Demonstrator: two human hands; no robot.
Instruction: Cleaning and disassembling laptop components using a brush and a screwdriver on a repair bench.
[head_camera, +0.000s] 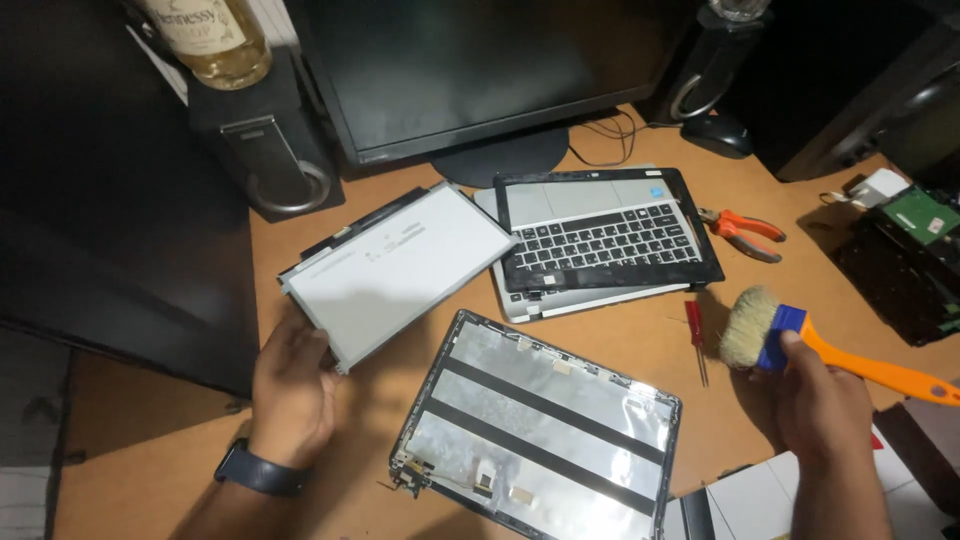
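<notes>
I see the left hand (292, 385), a dark watch (258, 470) on its wrist, with its grip clamped on the near corner of a bare laptop screen panel (395, 265), which is tilted up off the wooden worktop (640, 345). Just right of it, near the front edge, a laptop lid shell (540, 425) lies inside-up, lined with silver foil and black tape strips. Behind it rests the laptop base (605, 245), keyboard up, before a monitor (470, 70). Further right lie a red screwdriver (695, 335) and orange-handled pliers (742, 232). The right hand (820, 400) has its grip closed on an orange-handled paintbrush (800, 340), bristles pointing left, held above the worktop.
</notes>
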